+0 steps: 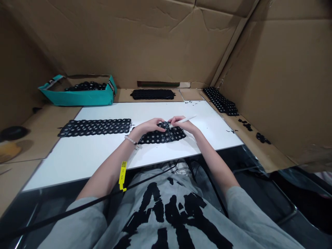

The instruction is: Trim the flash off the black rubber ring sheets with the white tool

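On the white board [103,148] in front of me lies a black sheet of joined round pieces with grey centres [155,137]. My left hand [153,126] is closed on the sheet's far edge, its thumb and fingers curled over it. In my right hand [184,123] is a slim white pen-like tool [188,119], with its lower end down at the sheet, close to my left fingertips. What exactly the tip touches is too small to make out. A second sheet of the same kind [97,127] lies flat to the left.
A teal box [80,98] holding black pieces stands back left. Black stacked sheets [153,94] lie at the back, and more dotted sheets [220,101] and small loose black pieces [263,138] at the right. Cardboard walls [155,45] surround the board. A black cable with a yellow tag [122,174] crosses my lap.
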### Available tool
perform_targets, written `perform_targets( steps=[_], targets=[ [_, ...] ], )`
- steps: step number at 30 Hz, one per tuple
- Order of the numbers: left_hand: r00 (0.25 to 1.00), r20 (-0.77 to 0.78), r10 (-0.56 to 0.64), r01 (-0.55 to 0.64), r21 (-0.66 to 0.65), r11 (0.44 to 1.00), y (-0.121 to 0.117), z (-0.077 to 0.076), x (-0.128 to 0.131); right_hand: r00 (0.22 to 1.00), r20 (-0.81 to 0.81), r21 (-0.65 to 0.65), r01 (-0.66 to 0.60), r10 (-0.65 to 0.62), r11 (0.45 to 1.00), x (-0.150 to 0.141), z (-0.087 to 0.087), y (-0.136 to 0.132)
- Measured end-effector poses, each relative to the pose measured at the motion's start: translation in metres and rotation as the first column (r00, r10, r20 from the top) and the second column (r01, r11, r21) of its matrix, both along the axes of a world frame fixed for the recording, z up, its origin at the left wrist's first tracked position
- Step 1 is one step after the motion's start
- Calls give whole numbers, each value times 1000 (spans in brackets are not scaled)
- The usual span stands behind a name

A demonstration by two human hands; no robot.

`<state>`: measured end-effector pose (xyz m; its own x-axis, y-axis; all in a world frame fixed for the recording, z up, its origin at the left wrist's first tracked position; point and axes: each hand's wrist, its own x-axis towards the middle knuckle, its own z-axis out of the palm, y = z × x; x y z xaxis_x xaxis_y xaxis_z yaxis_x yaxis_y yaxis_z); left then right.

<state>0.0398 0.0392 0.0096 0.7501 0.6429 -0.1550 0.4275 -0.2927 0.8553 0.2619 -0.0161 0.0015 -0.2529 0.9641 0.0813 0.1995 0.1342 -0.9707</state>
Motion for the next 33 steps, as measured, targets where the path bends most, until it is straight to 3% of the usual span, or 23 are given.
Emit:
perform_targets(
  steps=[5,12,19,33],
  targets=[
    [998,31,61,-61,-4,998,0,-2,1,993,116,66,25,-33,997,-5,-3,-10],
    [996,24,88,-87,-10,996,2,-5,1,994,74,78,77,-83,994,-6,2,-14],
    [991,0,133,-133,-19,991,3,-5,1,971,207,169,83,-118,982,-13,-7,-18],
    [998,-8,59,-59,-38,998,5,-3,-3,941,300,305,63,-159,950,-18,-15,-14]
  ],
)
